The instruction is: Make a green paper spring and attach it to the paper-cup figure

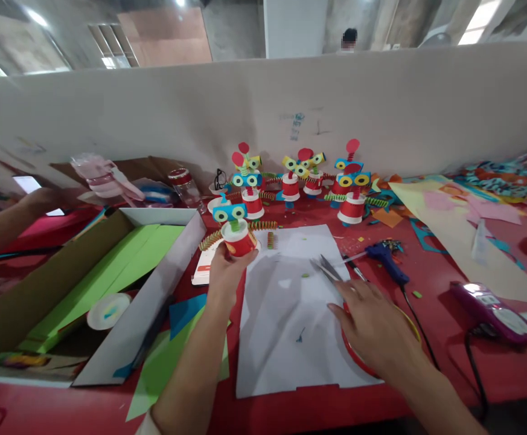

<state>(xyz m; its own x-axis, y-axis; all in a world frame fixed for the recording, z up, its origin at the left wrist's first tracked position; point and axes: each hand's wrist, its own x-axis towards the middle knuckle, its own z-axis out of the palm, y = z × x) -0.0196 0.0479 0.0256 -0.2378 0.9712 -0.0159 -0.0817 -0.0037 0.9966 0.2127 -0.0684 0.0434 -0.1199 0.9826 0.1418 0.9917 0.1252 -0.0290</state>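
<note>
My left hand is wrapped round a red paper-cup figure with blue eyes on top and springy folded-paper arms. Over the right side of a white board, my right hand lies palm down with its fingers apart, on or just above the red-handled scissors. The scissor blades point up and left. A short folded-paper piece rests near the board's top left. Similar finished-looking cup figures stand behind the board.
An open box with green paper is at left; beyond it another person's hand is near a phone. A blue glue gun, a purple device and paper scraps lie at right. A low wall stands behind.
</note>
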